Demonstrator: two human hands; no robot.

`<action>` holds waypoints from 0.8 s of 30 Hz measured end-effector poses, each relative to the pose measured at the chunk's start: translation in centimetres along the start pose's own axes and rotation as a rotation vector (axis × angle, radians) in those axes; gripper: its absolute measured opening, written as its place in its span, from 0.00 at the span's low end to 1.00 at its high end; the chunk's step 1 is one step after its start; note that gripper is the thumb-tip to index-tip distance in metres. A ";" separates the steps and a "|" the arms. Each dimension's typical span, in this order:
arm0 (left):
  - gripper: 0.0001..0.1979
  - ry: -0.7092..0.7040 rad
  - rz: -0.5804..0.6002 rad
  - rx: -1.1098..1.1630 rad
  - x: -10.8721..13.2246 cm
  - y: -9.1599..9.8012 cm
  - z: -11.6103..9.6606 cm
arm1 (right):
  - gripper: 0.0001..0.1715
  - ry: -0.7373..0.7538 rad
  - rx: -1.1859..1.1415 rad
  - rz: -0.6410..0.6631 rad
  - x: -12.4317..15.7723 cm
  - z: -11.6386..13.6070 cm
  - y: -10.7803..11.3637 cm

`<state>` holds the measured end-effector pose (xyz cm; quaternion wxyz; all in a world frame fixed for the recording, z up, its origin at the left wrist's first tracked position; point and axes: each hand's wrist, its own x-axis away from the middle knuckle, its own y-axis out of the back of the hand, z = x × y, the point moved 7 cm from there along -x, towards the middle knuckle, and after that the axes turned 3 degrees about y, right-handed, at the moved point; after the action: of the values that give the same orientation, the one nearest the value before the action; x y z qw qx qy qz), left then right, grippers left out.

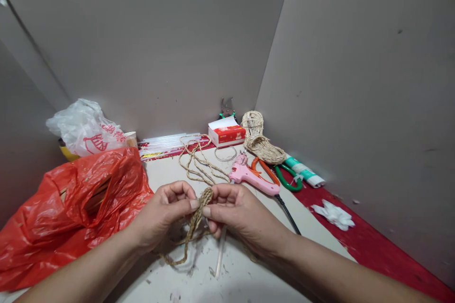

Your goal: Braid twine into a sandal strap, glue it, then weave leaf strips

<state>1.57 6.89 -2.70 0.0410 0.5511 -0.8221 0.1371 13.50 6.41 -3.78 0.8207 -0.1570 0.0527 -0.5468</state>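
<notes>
Between my hands is a folded length of braided straw rope (198,214), its top end doubled over and a loose tail curling down to the left. My left hand (169,208) pinches it from the left between thumb and fingers. From the other side, my right hand (235,208) grips its upper end, thumb in front. Just beyond my right hand lies a pink hot glue gun (253,179) with a black cord. A clear glue stick (221,253) points down below my right hand. Thin straw cord (194,165) lies in loose loops behind the hands.
A red plastic bag (117,170) fills the left, with a white bag (90,125) behind it. Clear glue sticks (170,141), a tissue box (227,133), woven straw slippers (265,148), orange-handled (266,170) and green-handled (289,181) tools line the back. Crumpled tissue (334,214) lies right.
</notes>
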 end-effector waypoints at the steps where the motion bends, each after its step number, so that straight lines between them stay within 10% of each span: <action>1: 0.11 0.003 0.002 0.006 0.0 0.0 0.1 | 0.12 -0.005 -0.003 0.003 0.0 -0.1 0.0; 24: 0.09 -0.550 -0.262 -0.705 2.9 -0.7 -3.3 | 0.11 0.006 -0.039 0.000 -0.2 0.6 0.3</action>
<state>0.78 4.90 1.27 0.0232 0.6185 -0.7223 -0.3084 13.83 6.81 -3.27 0.8174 -0.1716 0.0658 -0.5460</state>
